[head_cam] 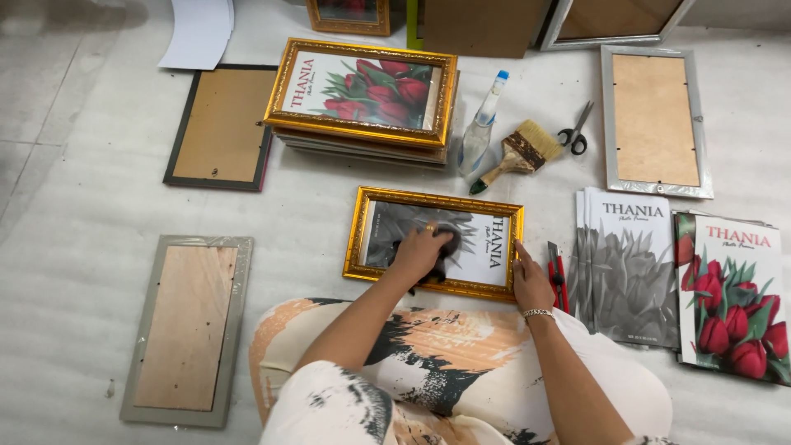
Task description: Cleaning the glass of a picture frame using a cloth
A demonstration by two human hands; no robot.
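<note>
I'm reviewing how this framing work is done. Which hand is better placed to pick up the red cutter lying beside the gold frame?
Probably the right hand: it rests on the gold frame's right edge, next to the red cutter. The left hand presses a dark cloth on the glass.

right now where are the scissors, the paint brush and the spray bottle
scissors [575,134], head view, on the crossing of the blades just above the black handles
paint brush [540,139], head view, on the pale bristles
spray bottle [476,140], head view, on the clear body below the blue and white nozzle

Gold frame [434,243] flat on floor, b/w flower print inside; dark cloth [441,247] on glass
</note>
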